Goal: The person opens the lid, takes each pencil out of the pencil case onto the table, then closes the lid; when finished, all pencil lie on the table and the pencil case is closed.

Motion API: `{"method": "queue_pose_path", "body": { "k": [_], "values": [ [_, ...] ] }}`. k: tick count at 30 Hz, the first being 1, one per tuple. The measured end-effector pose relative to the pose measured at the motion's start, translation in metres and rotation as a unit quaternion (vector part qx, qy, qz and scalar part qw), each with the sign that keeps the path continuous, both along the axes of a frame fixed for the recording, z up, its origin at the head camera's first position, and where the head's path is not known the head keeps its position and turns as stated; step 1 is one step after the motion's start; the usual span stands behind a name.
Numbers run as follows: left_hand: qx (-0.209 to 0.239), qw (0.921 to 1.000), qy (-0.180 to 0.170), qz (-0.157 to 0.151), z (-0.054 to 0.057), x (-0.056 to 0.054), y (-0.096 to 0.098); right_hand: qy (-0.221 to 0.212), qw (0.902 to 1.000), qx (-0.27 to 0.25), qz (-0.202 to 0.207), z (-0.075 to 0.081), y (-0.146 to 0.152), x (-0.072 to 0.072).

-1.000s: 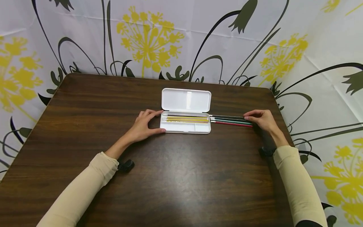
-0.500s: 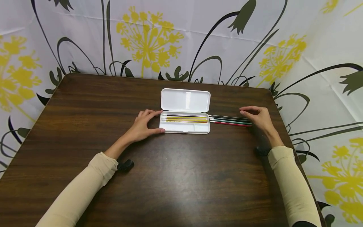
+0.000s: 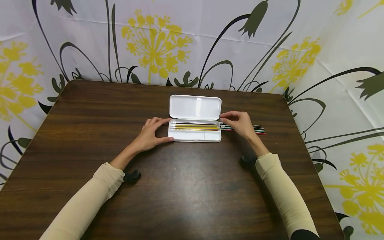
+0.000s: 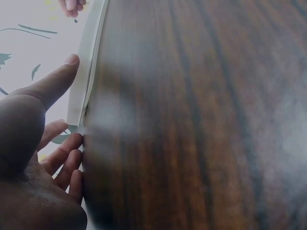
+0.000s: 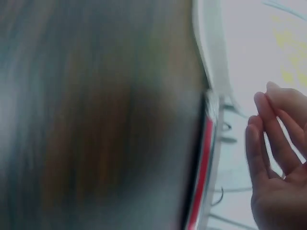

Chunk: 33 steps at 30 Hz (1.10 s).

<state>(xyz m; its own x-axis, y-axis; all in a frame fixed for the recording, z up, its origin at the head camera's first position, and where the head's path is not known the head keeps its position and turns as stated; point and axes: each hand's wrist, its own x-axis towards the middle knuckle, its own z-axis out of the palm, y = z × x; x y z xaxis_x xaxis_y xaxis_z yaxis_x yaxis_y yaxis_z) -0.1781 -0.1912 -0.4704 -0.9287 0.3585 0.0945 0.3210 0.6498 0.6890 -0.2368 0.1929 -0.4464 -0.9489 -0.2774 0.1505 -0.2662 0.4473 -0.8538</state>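
A white pencil case (image 3: 186, 136) lies with its lid (image 3: 186, 107) raised at the back. Inside lie several pencils (image 3: 195, 127), mostly yellow. My left hand (image 3: 149, 133) holds the case's left end, thumb at the front corner and index finger at the rear one. My right hand (image 3: 240, 124) hovers at the right end, thumb and index fingertips close together, nothing visible between them in the right wrist view. Under this hand lie several dark, green and red pencils (image 3: 260, 131), partly hidden. A red pencil (image 5: 203, 167) shows its silver band and white end beside the case.
The case stands on a dark wood-grain table (image 3: 180, 186), towards its back edge. A white cloth (image 3: 207, 43) with yellow and dark green flowers hangs behind and to the right. Both wrists carry a black camera (image 3: 132, 176).
My right hand has left the far ends of the loose pencils and moved left to the case's right end. The left hand stays on the case, and the loose pencils keep their place.
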Motion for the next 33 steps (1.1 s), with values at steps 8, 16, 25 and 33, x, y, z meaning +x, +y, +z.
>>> {"method": "queue_pose_path", "body": {
  "k": [8,16,25,33],
  "values": [
    [-0.002,1.0,-0.001,0.001,-0.001,0.001,0.0,0.004,0.9982,0.056,0.021,-0.011,-0.019,0.001],
    [0.001,1.0,-0.003,0.0,-0.001,0.0,0.0,0.003,0.9984,0.051,0.023,-0.013,-0.021,0.0],
    [0.003,1.0,-0.001,-0.001,-0.002,0.0,0.001,0.082,0.9854,0.129,0.073,-0.014,-0.023,0.0],
    [0.004,1.0,0.007,0.001,-0.002,0.0,0.001,0.133,0.9717,0.161,0.111,-0.012,-0.026,0.001]
  ]
}}
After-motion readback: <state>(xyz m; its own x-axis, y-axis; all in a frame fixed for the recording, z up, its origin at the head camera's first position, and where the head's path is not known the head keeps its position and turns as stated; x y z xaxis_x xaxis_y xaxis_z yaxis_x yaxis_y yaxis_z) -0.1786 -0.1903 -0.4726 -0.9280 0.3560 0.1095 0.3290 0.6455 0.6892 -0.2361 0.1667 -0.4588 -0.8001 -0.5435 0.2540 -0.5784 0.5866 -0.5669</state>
